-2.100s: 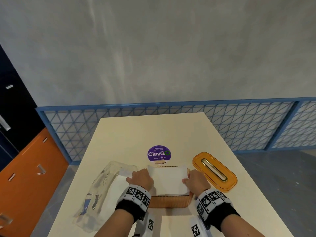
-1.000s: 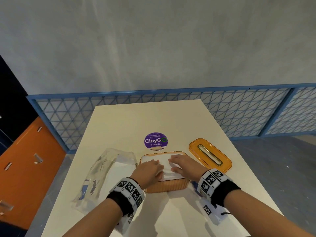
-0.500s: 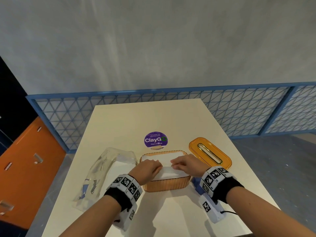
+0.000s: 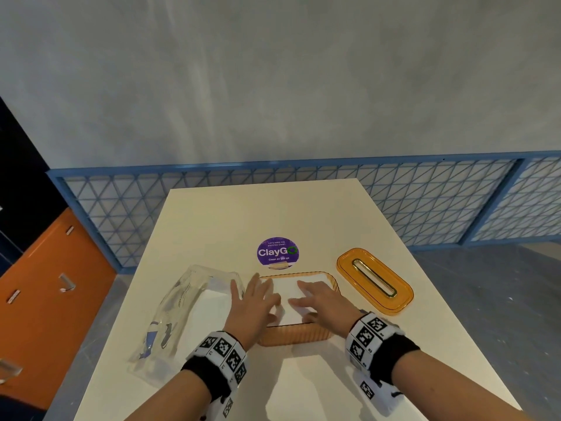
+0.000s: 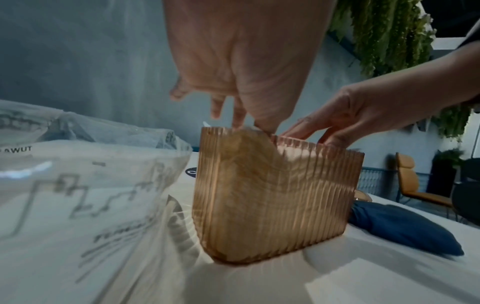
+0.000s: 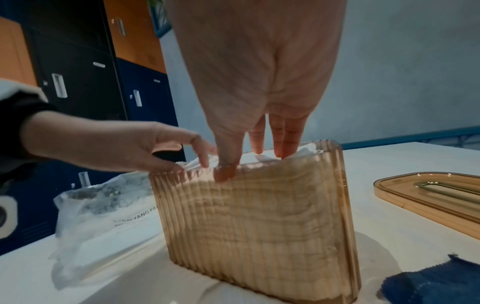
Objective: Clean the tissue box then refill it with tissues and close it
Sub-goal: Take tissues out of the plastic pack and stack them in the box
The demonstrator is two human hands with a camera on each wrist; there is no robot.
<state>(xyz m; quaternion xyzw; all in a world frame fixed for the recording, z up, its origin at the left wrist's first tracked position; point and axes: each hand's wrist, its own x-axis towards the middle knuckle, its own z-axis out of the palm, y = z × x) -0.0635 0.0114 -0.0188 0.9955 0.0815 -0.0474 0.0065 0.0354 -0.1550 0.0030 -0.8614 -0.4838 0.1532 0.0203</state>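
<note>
Two hands flat, fingers straight, on tissues (image 4: 285, 294) | sticker (image 4: 277, 252): "ClayGO" | lid (image 4: 375, 281) off

Both forearms are bare up to the wrists. Each wrist carries a black fabric wristband (image 4: 209, 373) with a white band (image 4: 223, 354) wrapped over it, printed with square black-and-white coded markers. The right wrist wears the same pairing, black cuff (image 4: 391, 350) and marker band (image 4: 367, 335). Below each wrist hangs a white housing (image 4: 373, 390) bearing another marker, probably the wrist camera. A thin dark cable seems to trail from it.
</note>
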